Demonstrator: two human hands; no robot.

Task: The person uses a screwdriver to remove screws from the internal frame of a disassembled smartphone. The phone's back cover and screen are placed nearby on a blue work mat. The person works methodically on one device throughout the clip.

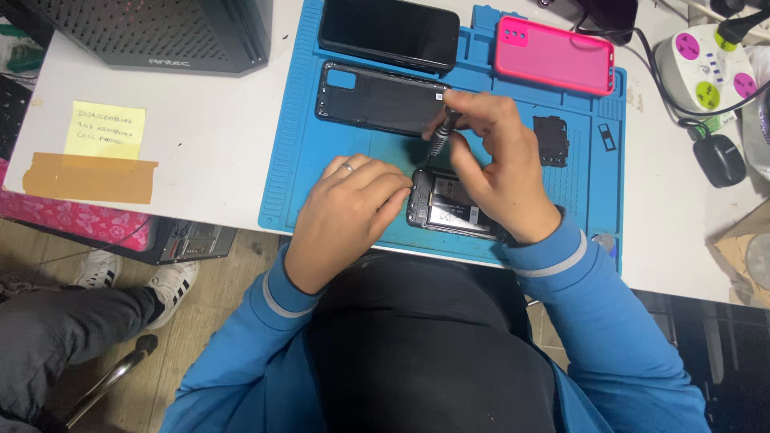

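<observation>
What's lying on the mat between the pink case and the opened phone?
In the head view, the right hand with its screwdriver lies between the pink case and the opened phone; around it, bare blue mat.

The right hand (497, 160) covers the upper right part of the opened phone (451, 210) and most of the screwdriver (440, 135), whose tip cannot be seen. The left hand's fingers (385, 188) hide the phone's left edge, and the small parts inside it are too small to tell. The top edge cuts off the black computer case (160, 32), the black phone (389, 32) and the white power strip (710, 68).
</observation>
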